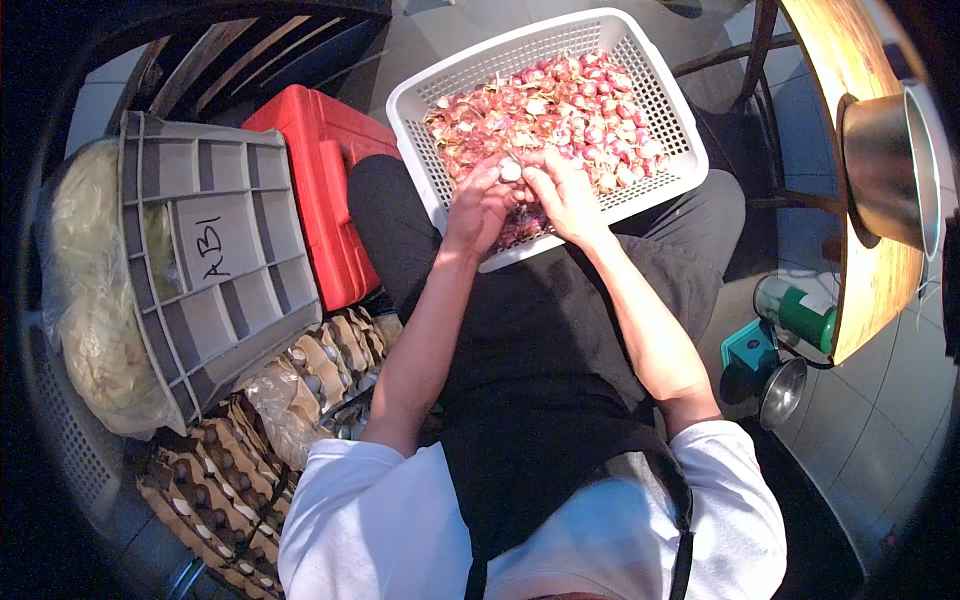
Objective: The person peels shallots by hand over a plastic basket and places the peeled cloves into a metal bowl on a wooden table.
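A white perforated plastic basket (697,160) rests across my lap, heaped with small red shallots (610,110) and loose papery skins (480,125). Over its near side, my left hand (480,205) is closed, pinching a small pale shallot (511,170) between thumb and fingers. My right hand (563,195) meets it from the other side, its thumb and fingertips closed at the same shallot. Darker red skins (525,222) lie below my hands at the near edge of the basket.
A red plastic box (325,200) and a grey crate (225,250) marked "ABI" stand to my left, with a filled clear bag (95,300) beyond. Egg trays (225,480) are stacked nearer. On my right are a wooden table (865,310), a metal pot (890,170) and a green container (798,310).
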Demonstrator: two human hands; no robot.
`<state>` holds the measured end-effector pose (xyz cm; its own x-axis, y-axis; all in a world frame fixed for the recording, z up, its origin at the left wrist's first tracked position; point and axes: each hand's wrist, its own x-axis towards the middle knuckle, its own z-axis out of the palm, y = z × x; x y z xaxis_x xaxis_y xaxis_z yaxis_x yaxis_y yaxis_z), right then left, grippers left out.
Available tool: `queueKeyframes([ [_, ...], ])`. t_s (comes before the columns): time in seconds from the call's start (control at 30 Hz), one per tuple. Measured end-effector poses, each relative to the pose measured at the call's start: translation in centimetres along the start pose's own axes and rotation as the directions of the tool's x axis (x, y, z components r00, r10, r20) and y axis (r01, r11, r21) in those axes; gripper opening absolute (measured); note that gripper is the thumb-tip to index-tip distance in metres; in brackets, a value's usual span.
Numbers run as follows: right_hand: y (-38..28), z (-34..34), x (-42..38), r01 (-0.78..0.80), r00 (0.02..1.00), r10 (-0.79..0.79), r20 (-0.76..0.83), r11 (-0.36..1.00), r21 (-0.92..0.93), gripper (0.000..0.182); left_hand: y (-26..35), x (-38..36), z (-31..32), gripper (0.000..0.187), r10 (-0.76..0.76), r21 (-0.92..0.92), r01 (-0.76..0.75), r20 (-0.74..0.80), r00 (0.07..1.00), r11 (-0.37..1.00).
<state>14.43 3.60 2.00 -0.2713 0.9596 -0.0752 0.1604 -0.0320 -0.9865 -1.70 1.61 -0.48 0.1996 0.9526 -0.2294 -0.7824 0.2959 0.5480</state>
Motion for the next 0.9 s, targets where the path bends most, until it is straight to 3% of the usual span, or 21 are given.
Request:
queueKeyframes([
  [0.03,0.2,0.1,0.1,-0.034,0.999,0.035,-0.005,0.996,0.079,0.024,0.0,0.0,-0.2,0.031,-0.003,-0.007,0.003,0.002,1.000,1.000],
  [0.17,-0.1,-0.4,0.3,-0.046,0.996,0.053,-0.075,0.995,0.089,0.024,0.6,-0.5,1.3,0.036,-0.033,-0.014,0.033,-0.063,0.997,0.999],
  [0.27,0.0,-0.4,0.3,-0.045,0.997,0.048,-0.061,0.997,0.056,0.027,0.5,0.0,0.6,0.037,-0.039,-0.041,0.040,0.029,0.999,0.998],
  [0.33,-1.1,-0.3,0.0,-0.002,0.998,0.003,-0.058,1.000,0.029,0.030,0.1,0.1,0.3,0.035,-0.028,-0.013,0.027,-0.080,0.996,1.000],
  [0.43,-0.9,-0.4,-0.1,0.021,1.000,-0.022,-0.011,0.996,-0.086,0.036,-0.2,0.0,-0.1,0.031,-0.001,0.029,0.005,-0.140,0.990,1.000],
  [0.53,0.1,0.2,0.0,0.187,0.981,-0.194,0.003,0.942,-0.278,0.034,-0.3,0.0,-0.8,0.028,0.011,0.034,-0.009,-0.076,0.997,0.999],
  [0.67,-0.3,0.1,-0.1,0.077,0.997,-0.078,-0.007,0.990,-0.115,0.030,-0.4,0.3,-1.3,0.027,-0.011,0.058,0.011,0.009,1.000,0.998],
  [0.77,-0.3,0.1,-0.1,0.038,0.999,-0.039,-0.028,0.999,-0.035,0.027,-0.3,0.1,-0.4,0.028,-0.012,0.016,0.013,-0.020,1.000,1.000],
  [0.87,0.6,-0.1,0.4,-0.036,0.997,0.041,-0.067,0.997,0.067,0.027,-0.2,0.3,-1.5,0.031,-0.064,-0.056,0.072,0.122,0.990,0.996],
  [0.9,0.5,-0.3,0.4,-0.065,0.994,0.070,-0.081,0.996,0.063,0.028,0.0,0.1,-0.8,0.031,-0.058,-0.048,0.061,0.053,0.997,0.997],
])
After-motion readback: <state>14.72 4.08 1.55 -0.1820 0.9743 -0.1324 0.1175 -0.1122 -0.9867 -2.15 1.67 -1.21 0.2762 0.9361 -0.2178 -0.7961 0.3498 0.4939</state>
